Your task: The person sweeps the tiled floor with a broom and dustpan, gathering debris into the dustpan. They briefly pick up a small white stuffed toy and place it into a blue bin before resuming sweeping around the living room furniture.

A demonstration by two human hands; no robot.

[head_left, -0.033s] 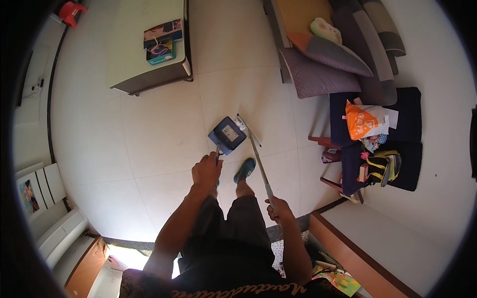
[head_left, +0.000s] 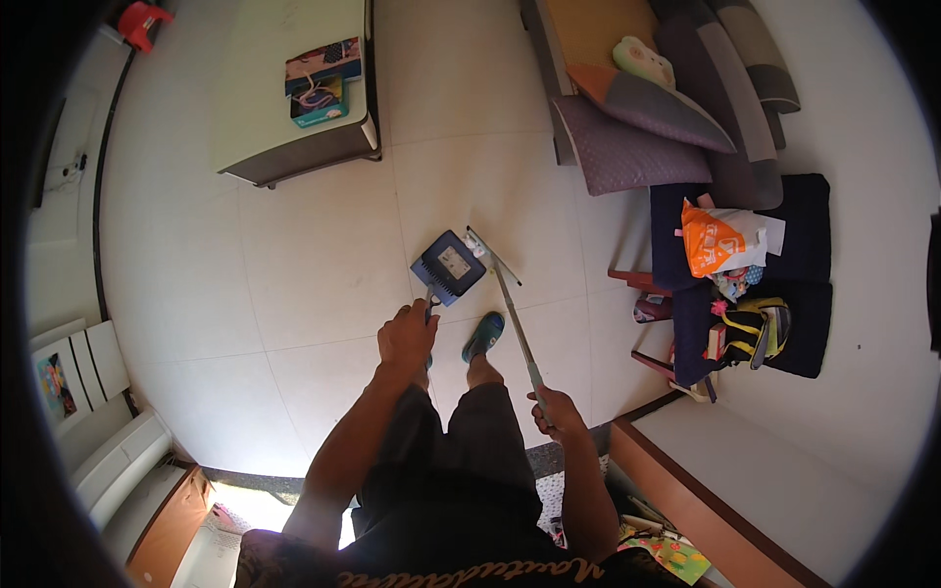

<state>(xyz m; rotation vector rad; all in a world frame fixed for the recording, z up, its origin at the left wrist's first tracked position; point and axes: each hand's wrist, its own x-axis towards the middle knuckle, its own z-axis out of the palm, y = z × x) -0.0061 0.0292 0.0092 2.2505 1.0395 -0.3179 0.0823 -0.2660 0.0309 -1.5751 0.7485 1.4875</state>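
Observation:
My left hand is closed round the handle of a dark blue dustpan, which lies on the tiled floor with a pale label on it. Ridges run along the dustpan's side nearest me. My right hand grips the long grey pole of a floor squeegee. Its thin, narrow blade rests slantwise on the floor just right of the dustpan. Between blade and dustpan sits a small whitish clump of debris, too small to make out. My sandalled foot stands just below them.
A low table with boxes stands far left. To the far right is a sofa with purple cushions. Nearer on the right, a dark-covered chair carries an orange-and-white bag and a black-and-yellow backpack.
The squeegee's blade has swung slightly to the right at its near end, and my right hand has shifted a little right and down. The dustpan and my left hand stay in place.

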